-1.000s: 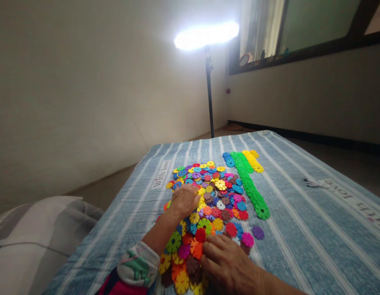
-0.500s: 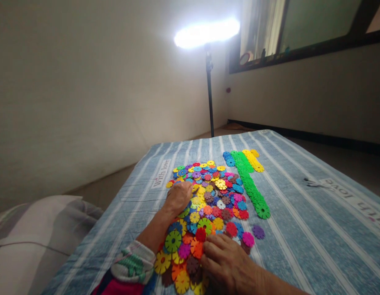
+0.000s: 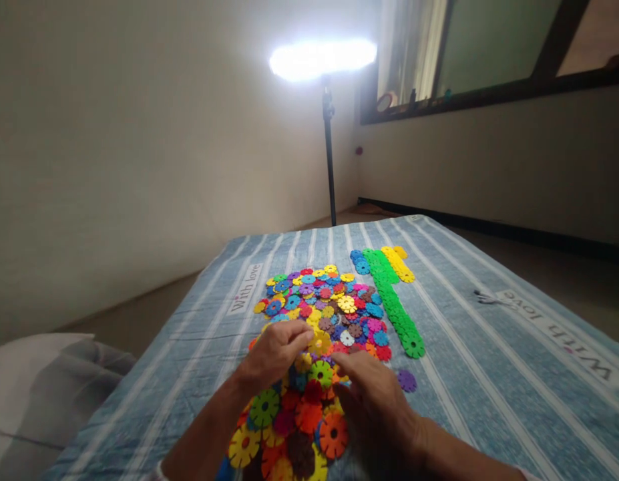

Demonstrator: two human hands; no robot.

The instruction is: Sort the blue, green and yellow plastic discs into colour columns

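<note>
A heap of many-coloured plastic snowflake discs (image 3: 319, 314) lies on a blue striped bedsheet (image 3: 479, 374). My left hand (image 3: 276, 351) is over the middle of the heap, its fingers pinched on a yellow disc (image 3: 320, 343). My right hand (image 3: 374, 401) rests palm down on the near right part of the heap, fingers stretched toward the same yellow disc. To the right of the heap lies a long row of green discs (image 3: 396, 310), with a short yellow row (image 3: 396, 262) and a few blue discs (image 3: 360, 262) at its far end. One purple disc (image 3: 406, 381) lies apart.
A light on a black stand (image 3: 329, 153) shines beyond the bed's far edge. A window (image 3: 489, 47) sits high on the right wall. A grey pillow (image 3: 43, 374) lies at the left. A small white object (image 3: 484, 296) lies on the sheet at right.
My left hand drew back from the far part of the heap toward me and pinched a yellow disc. My right hand slid forward to meet it. The view shifted slightly.
</note>
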